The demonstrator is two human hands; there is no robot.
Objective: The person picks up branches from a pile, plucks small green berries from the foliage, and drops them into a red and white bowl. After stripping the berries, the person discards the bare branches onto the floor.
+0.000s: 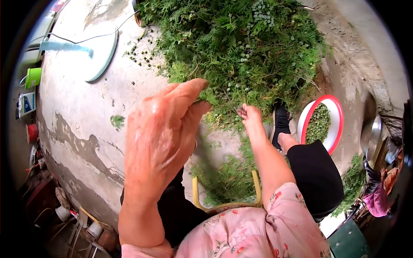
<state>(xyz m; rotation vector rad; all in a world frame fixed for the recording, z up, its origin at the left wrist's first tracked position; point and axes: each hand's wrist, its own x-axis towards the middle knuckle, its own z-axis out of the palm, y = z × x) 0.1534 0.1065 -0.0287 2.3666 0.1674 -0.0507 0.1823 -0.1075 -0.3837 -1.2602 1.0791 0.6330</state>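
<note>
My left hand (161, 129) is raised close to the camera. Its thumb and index finger point toward the greenery with a gap between them, and nothing shows in it. Farther down, my right hand (251, 115) has its fingers pinched at the near edge of a big pile of cypress branches (241, 47). A thin sprig stem seems to rise from those fingertips, partly hidden by them. Small round green cones dot the pile. Right of my shoe stands a white basin with a red rim (335, 112), holding many green cones (318, 124).
Cut greenery (228, 180) lies beneath a yellow stool frame (195, 193) between my legs. Loose cones (144, 53) are scattered on the concrete at left. A fan-like stand with a round base (103, 58) and a cable is beyond. A green bucket (33, 78) sits far left; clutter lines both sides.
</note>
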